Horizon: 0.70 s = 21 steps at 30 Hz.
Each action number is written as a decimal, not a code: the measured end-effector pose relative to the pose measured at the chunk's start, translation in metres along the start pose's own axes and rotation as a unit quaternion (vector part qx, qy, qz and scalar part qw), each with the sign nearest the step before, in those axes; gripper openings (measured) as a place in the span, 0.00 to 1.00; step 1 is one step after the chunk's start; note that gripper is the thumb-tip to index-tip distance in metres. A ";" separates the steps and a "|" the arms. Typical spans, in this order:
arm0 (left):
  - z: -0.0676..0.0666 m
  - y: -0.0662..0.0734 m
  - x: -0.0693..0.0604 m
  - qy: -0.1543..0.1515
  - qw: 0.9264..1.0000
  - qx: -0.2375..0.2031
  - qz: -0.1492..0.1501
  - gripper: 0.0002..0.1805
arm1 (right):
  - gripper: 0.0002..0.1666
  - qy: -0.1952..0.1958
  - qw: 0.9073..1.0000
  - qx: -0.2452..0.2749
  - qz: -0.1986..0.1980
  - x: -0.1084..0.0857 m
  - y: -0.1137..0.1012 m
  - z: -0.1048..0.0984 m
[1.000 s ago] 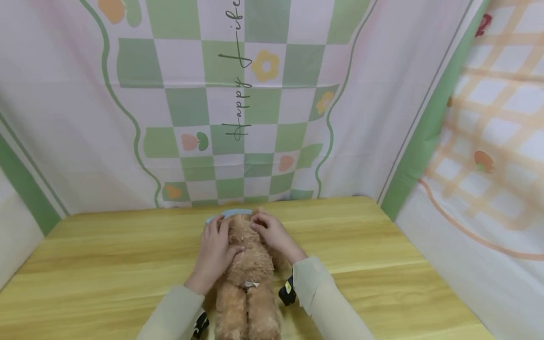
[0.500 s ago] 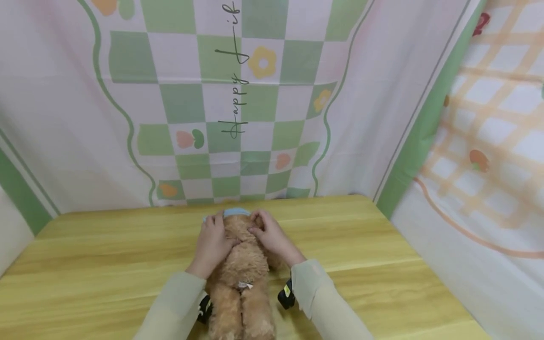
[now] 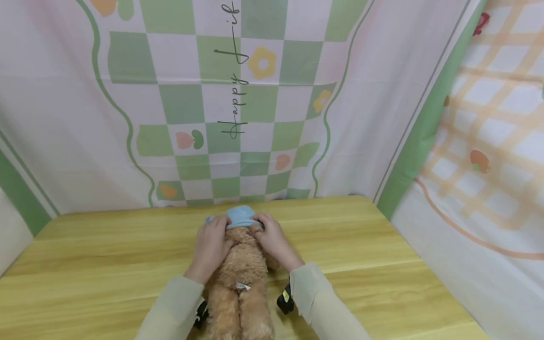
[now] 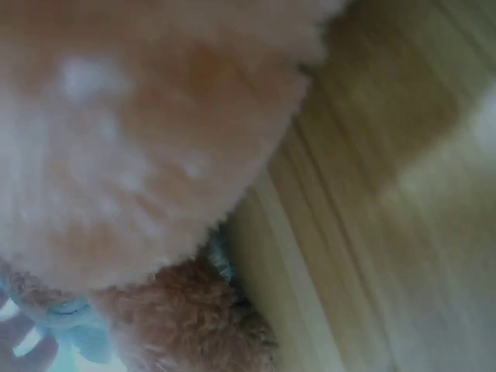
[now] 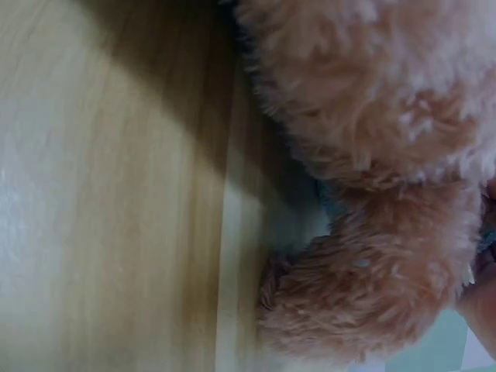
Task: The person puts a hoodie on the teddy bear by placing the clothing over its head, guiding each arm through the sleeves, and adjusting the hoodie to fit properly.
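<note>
A brown plush toy [image 3: 242, 264] lies lengthwise on the wooden table, its legs toward the viewer and a small white tag at its lower body. Over its head end sits a light blue cloth piece [image 3: 240, 216], like a hat. The left hand [image 3: 210, 245] pinches the cloth's left edge, its thumb on the plush. On the other side the right hand [image 3: 274, 240] pinches the cloth's right edge near the plush's ear. Both wrist views show mostly fur [image 4: 139, 155] [image 5: 372, 271]; part of a hand [image 5: 482, 298] shows at the right wrist view's edge.
The wooden table [image 3: 361, 264] extends on both sides of the plush. Behind it hangs a green and white checked curtain [image 3: 182, 104], with an orange plaid one [image 3: 488, 141] to the right. Dark wrist devices [image 3: 285, 300] sit beneath both wrists.
The blue cloth has come forward over the plush's head and shows more of its surface. Both hands have shifted slightly with it, and the view has moved a little.
</note>
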State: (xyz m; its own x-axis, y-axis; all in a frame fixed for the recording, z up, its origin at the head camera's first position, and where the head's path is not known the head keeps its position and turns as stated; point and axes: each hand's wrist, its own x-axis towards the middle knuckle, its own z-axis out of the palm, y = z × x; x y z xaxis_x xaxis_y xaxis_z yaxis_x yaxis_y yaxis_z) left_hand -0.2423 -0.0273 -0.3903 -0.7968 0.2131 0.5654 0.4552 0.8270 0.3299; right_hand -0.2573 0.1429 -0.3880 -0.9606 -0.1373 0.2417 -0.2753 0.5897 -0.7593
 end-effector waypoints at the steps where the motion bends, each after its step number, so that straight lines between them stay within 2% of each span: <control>1: 0.000 0.000 0.000 -0.005 1.000 0.003 0.001 0.21 | 0.15 0.007 1.000 -0.008 -0.010 0.000 0.000 0.000; 4: -0.002 0.001 0.000 -0.020 1.000 0.012 -0.010 0.21 | 0.11 0.025 0.999 -0.024 -0.034 0.000 0.000 0.001; 8: -0.003 0.003 0.001 -0.015 1.000 0.016 -0.022 0.24 | 0.07 0.034 0.997 -0.039 -0.048 -0.001 -0.003 0.002; 12: -0.003 0.003 0.000 -0.001 1.000 0.026 -0.013 0.27 | 0.06 0.030 0.997 -0.044 -0.048 -0.002 -0.007 0.003; 16: -0.002 0.003 -0.001 0.005 0.999 0.040 -0.004 0.25 | 0.09 0.026 0.997 -0.040 -0.066 -0.003 -0.010 0.005; 18: -0.001 0.002 -0.002 0.008 0.999 0.041 0.001 0.23 | 0.09 0.018 0.997 -0.025 -0.065 -0.003 -0.009 0.006; 21: 0.000 0.000 -0.002 0.010 0.999 0.041 0.011 0.22 | 0.08 -0.018 0.998 0.003 -0.055 -0.005 -0.006 0.003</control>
State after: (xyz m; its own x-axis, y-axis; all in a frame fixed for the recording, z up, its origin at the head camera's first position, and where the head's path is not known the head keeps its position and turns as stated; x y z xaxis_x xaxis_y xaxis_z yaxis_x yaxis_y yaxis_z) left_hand -0.2407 -0.0278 -0.3921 -0.7781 0.2214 0.5878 0.4380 0.8620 0.2552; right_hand -0.2508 0.1377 -0.3860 -0.9253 -0.2294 0.3020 -0.3792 0.5655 -0.7324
